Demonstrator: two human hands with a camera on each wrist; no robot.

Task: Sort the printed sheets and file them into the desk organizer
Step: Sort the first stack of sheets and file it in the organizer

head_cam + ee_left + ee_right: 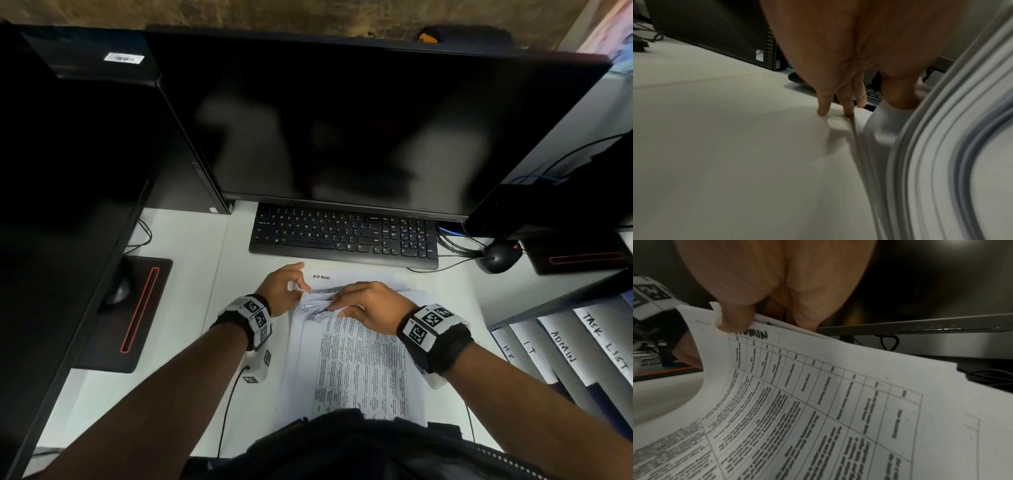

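Observation:
A stack of printed sheets [359, 370] with dense tables lies on the white desk [178, 301] in front of me. My right hand [346, 306] grips the raised far edge of an upper bundle of sheets [838, 402], thumb [733, 321] on a page marked ADMIN. My left hand [291, 286] is at the stack's far left corner. Its thumb [900, 97] pinches a curled sheet corner [885, 123] and its other fingertips [824, 108] touch the desk. The desk organizer [561, 346] stands at the right, with slots labelled HR, IT, ADMIN and TASK LIST.
A black keyboard [342, 233] lies just beyond the stack under a dark monitor [342, 120]. A black mouse [496, 257] with cables sits at the right. A computer tower [85, 137] and a dark pad [137, 308] fill the left side.

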